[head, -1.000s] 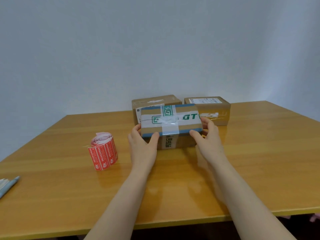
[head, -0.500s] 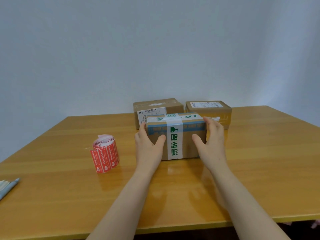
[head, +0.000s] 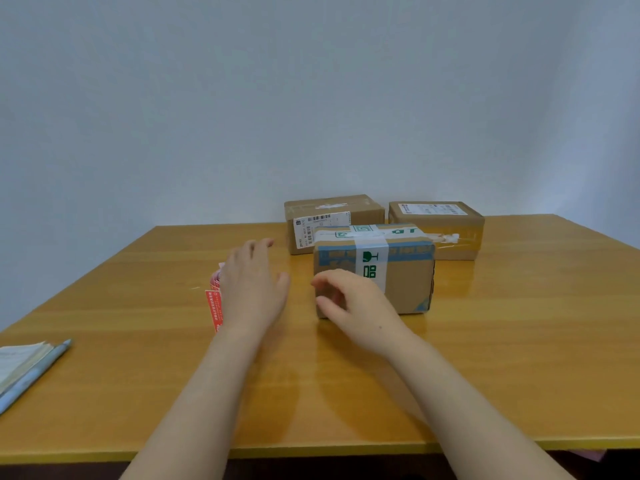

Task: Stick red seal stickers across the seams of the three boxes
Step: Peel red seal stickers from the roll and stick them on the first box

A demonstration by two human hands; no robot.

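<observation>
A cardboard box with white and blue tape (head: 405, 271) stands on the wooden table (head: 519, 341), in front of two more brown boxes, one at the back middle (head: 332, 211) and one at the back right (head: 446, 223). My left hand (head: 251, 289) hovers flat with fingers spread over the roll of red seal stickers (head: 213, 303), hiding most of it. My right hand (head: 353, 306) is in front of the near box's left corner, fingers loosely curled, holding nothing.
A stack of papers with a pale blue pen (head: 27, 368) lies at the table's left edge. The table's front edge runs just below my forearms. A plain wall stands behind the boxes.
Both hands let go of the near box, which now stands set down on the table. My left hand moved left over the sticker roll; my right hand drew back to the left.
</observation>
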